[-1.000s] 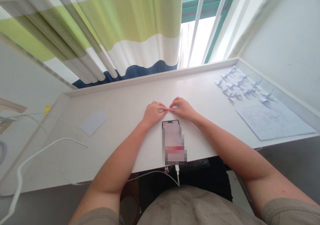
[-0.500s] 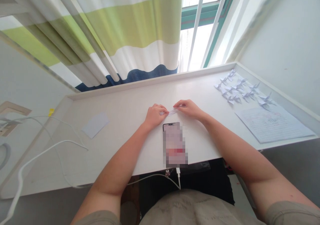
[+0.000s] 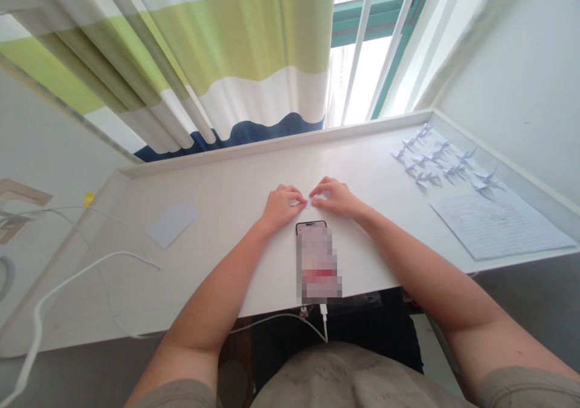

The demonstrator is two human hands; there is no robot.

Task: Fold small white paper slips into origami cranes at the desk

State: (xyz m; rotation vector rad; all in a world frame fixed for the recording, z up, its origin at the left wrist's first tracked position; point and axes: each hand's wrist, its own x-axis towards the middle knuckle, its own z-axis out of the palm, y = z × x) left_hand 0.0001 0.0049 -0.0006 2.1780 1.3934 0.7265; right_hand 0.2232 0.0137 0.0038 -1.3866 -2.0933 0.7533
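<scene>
A small piece of folded white paper (image 3: 309, 204) lies on the white desk between my hands, mostly covered by my fingers. My left hand (image 3: 283, 205) pinches its left side with thumb and forefinger. At the other side, my right hand (image 3: 334, 196) has its thumb and curled fingers closed on the paper. The fingertips of both hands almost meet. Just below them on the desk is a phone (image 3: 317, 263) with a blurred screen.
Several folded paper cranes (image 3: 441, 157) stand at the back right, behind a written sheet of paper (image 3: 498, 223). A blank paper piece (image 3: 172, 223) lies on the left. A white cable (image 3: 81, 275) crosses the desk's left end; a charging plug (image 3: 323, 312) hangs at the phone's lower end.
My right hand has moved slightly left, closer to my left hand, and its fingers have come down around the paper. Less of the paper shows now. The view has shifted a little.
</scene>
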